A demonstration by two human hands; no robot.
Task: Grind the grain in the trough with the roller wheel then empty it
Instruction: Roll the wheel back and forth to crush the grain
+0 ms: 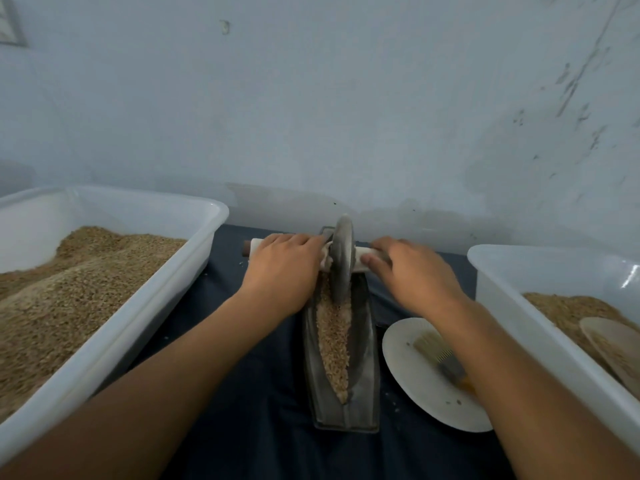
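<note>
A narrow grey metal trough (365,358) lies lengthwise on the dark cloth, pointing away from me. Tan grain (334,344) fills its groove. The grey roller wheel (341,258) stands upright in the far end of the trough, on a handle bar wrapped in white. My left hand (280,271) is closed over the bar's left side. My right hand (412,271) grips the right side. The bar's brown left tip (246,249) sticks out past my fingers.
A large white tub (166,299) heaped with grain fills the left. At the right, another white tub (519,306) holds grain and a shallow scoop (613,348). A white paper plate (415,382) with a brush (440,355) lies between trough and right tub. A wall stands close behind.
</note>
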